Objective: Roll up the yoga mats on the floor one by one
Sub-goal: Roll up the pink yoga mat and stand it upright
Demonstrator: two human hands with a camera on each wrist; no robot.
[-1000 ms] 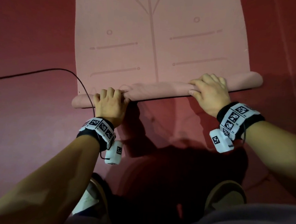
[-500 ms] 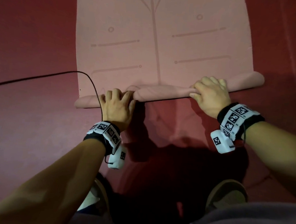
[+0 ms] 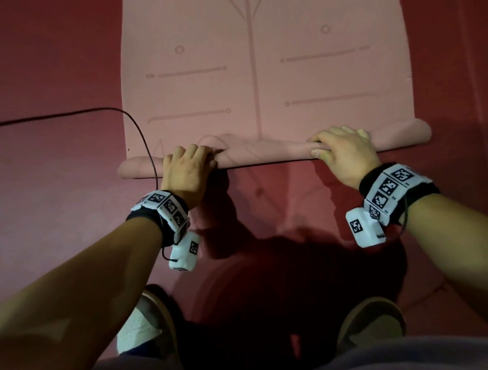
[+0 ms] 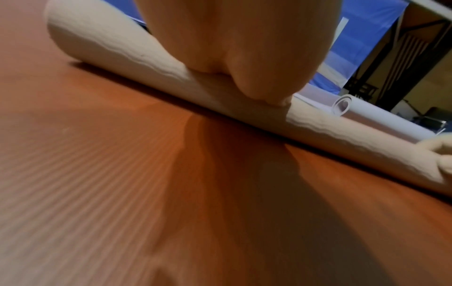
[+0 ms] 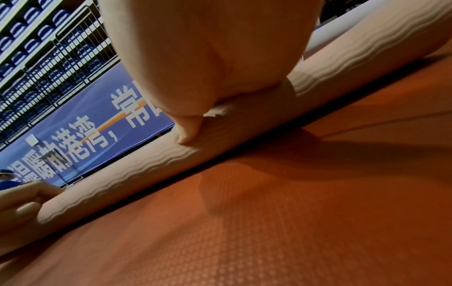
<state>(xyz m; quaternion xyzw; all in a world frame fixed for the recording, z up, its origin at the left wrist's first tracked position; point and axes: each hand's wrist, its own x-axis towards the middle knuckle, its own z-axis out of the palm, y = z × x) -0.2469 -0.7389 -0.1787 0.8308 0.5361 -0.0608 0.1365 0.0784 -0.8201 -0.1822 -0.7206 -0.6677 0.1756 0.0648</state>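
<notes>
A pink yoga mat [image 3: 301,74] lies flat on the floor, stretching away from me, with its near end wound into a thin roll [image 3: 262,153]. My left hand [image 3: 188,167] grips the roll near its left end, fingers curled over the top. My right hand [image 3: 345,151] grips it right of centre, thumb on the near side. In the left wrist view the palm [image 4: 232,38] bears down on the roll [image 4: 122,54]. In the right wrist view the thumb [image 5: 186,133] presses into the roll [image 5: 146,170].
A black cable [image 3: 70,114] runs in from the left and crosses the roll's left end to my left wrist. Red matting [image 3: 36,200] covers the floor. My shoes [image 3: 140,327] stand just behind. A white rolled mat [image 4: 379,116] lies beyond.
My left hand has slid a little to the right along the roll, and the cable has followed it. The roll and my right hand have hardly moved.
</notes>
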